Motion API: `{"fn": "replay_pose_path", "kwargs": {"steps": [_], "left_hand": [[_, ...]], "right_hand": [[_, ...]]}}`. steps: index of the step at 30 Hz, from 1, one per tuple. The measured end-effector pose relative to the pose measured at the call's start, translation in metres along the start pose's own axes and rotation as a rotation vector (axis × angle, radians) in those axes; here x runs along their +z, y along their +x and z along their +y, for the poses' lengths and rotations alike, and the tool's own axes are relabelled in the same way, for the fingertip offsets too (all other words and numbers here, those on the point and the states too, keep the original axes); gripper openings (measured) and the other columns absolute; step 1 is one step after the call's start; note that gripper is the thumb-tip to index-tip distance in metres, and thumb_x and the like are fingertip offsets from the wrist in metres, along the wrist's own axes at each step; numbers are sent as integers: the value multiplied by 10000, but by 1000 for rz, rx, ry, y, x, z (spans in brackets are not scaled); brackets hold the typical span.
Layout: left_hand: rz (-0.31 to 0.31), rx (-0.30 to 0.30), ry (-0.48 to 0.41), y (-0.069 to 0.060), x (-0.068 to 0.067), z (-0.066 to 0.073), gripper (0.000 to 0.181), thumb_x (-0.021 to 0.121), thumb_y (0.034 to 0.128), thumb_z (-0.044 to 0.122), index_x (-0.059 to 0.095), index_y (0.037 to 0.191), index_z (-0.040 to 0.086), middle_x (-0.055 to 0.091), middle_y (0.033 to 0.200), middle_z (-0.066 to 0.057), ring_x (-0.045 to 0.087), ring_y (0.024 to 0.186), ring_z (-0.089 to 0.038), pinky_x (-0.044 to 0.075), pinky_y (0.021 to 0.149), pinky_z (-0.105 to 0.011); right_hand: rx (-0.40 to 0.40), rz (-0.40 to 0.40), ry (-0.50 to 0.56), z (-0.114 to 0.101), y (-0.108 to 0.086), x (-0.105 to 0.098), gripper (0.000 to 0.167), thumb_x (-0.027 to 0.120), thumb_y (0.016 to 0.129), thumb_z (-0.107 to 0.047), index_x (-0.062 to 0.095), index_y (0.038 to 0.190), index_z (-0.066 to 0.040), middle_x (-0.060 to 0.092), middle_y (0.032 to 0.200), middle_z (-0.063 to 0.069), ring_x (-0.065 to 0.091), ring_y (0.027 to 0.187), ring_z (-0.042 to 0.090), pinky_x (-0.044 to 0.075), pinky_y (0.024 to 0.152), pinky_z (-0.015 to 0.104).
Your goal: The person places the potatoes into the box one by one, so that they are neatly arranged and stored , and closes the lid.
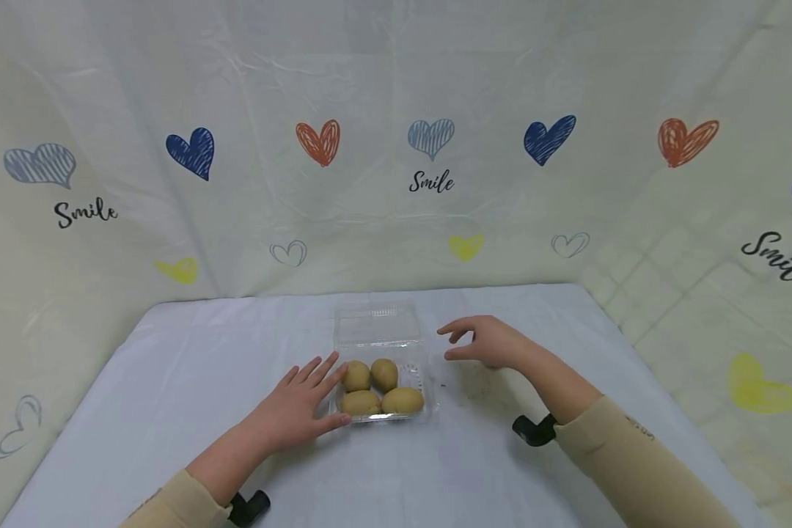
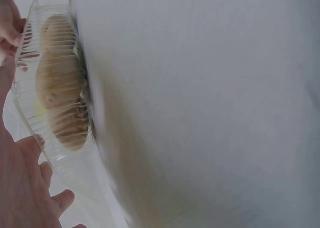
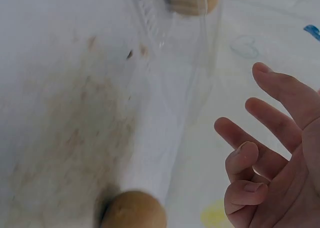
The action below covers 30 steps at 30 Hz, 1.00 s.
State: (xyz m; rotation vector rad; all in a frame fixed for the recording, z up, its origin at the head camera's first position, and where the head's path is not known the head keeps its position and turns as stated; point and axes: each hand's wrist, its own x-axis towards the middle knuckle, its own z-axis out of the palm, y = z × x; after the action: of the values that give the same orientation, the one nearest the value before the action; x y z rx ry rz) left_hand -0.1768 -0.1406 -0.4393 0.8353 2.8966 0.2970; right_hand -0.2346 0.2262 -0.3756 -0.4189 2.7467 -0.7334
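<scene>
A clear plastic clamshell box (image 1: 429, 392) stands on the white cloth, its lid (image 1: 378, 323) folded back behind it. Several potatoes (image 1: 402, 400) lie inside, and the left wrist view shows them through the ribbed wall. My left hand (image 1: 303, 403) rests at the box's left side with fingers spread and straight, fingertips at the rim. To the right of the box, my right hand (image 1: 491, 342) hovers over the cloth, fingers loosely bent, holding nothing. In the right wrist view another potato (image 3: 134, 210) sits on the cloth, partly cut off by the frame; I cannot find it in the head view.
A brownish dirt stain (image 3: 75, 133) marks the cloth right of the box. Behind the table hangs a pale sheet (image 1: 369, 66) printed with hearts and "Smile". The table's far edge (image 1: 501, 287) runs just behind the lid.
</scene>
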Motion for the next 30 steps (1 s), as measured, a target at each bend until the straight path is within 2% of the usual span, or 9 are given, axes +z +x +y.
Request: {"fn": "replay_pose_path", "kwargs": {"steps": [2,7,14,21,30], "left_hand": [[4,0,1,-1,0,0,906,394,896,780,248,1590,215,132,1662,-10,166,1503,-314,155,1177,-574],[17,4,-3,-1,0,0,893,427,899,761,267,1585,211,145,1661,-7,183,1498,-315,171,1171,-576],[5,-3,3,-1,-1,0,890,420,901,762,267,1585,213,147,1660,-4,178,1500,-312,167,1174,-571],[19,8,-10,-2,0,-1,891,424,902,760,271,1584,207,152,1659,-3,186,1497,-314,175,1169,-575],[25,-5,-8,-1,7,-5,907,388,879,804,224,1591,266,97,1665,55,156,1508,-270,149,1185,-549]], "right_hand": [[19,5,6,10,-4,-5,486,770,862,-381,659,1313,-235,668,1198,58,568,901,190,505,721,338],[48,31,28,34,-18,-19,471,746,879,-380,656,1318,-231,661,1203,75,562,909,202,502,753,348],[32,85,9,52,-31,-29,455,731,897,-332,657,1314,-165,666,1195,96,554,969,252,493,778,388],[93,100,-19,60,-28,-22,554,743,876,-406,629,1338,-123,636,1241,160,502,1230,416,481,888,521],[170,89,-72,66,-19,-4,595,729,858,-388,604,1363,-100,622,1263,179,544,1166,372,481,854,470]]}}
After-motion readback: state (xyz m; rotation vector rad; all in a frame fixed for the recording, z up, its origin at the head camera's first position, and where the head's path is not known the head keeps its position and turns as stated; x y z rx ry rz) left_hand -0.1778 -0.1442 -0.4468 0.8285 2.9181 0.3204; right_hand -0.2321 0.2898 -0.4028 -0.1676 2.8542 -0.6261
